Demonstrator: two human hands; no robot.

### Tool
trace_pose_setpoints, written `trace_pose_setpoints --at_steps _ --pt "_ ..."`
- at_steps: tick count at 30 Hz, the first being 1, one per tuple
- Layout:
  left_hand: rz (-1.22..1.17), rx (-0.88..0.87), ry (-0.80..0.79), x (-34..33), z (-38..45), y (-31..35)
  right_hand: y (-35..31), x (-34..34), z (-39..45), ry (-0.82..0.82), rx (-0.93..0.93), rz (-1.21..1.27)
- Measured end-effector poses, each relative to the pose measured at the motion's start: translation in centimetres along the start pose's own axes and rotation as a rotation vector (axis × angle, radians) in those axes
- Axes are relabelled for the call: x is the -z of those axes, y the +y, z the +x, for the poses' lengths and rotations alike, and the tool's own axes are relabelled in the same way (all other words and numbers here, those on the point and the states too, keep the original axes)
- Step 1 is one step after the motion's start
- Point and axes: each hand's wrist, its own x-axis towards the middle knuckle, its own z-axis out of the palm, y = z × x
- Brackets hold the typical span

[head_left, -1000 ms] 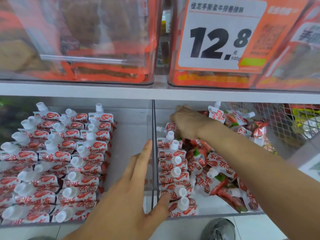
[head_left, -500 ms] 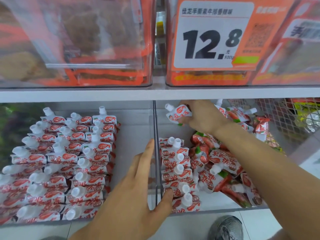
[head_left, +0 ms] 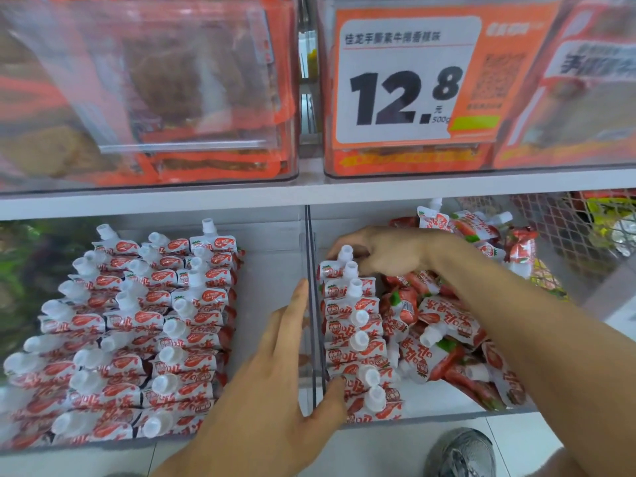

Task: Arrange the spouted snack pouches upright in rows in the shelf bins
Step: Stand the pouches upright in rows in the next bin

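Pouches [head_left: 354,325] stand in one row against the divider [head_left: 311,304], a loose heap [head_left: 447,332] crowding the right bin. Right hand [head_left: 385,251] curls on the rearmost pouch; left hand [head_left: 275,383], fingers straight, braces the divider, thumb on the front pouches. Bare floor [head_left: 272,270] flanks the left bin's rows [head_left: 137,321].

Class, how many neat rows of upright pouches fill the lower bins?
4. Three side by side in the left bin; one along the right bin's left wall, its far end partly hidden by the right hand.
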Motion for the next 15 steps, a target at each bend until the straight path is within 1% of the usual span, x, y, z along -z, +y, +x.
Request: trace_pose_setpoints --at_steps 3,7,9,12,14,15 --pt "-0.003 0.004 0.003 -0.1 0.0 0.0 -0.5 0.7 0.2 -0.091 -0.023 0.003" --pt "-0.011 0.006 0.015 -0.2 0.0 -0.4 -0.6 1.0 -0.1 -0.132 -0.059 0.002" --pt "-0.013 0.015 0.012 -0.1 0.0 -0.4 -0.5 0.9 -0.5 -0.148 -0.042 0.005" --pt "-0.008 0.015 0.020 -0.1 0.0 -0.4 -0.2 0.4 -0.8 -0.103 -0.031 0.054" --pt "-0.006 0.004 0.026 -0.3 0.0 -0.4 -0.1 0.2 -1.2 -0.036 -0.033 0.074" --pt "-0.009 -0.007 0.033 -0.4 -0.1 -0.5 0.0 0.2 -1.4 0.010 -0.023 0.044"
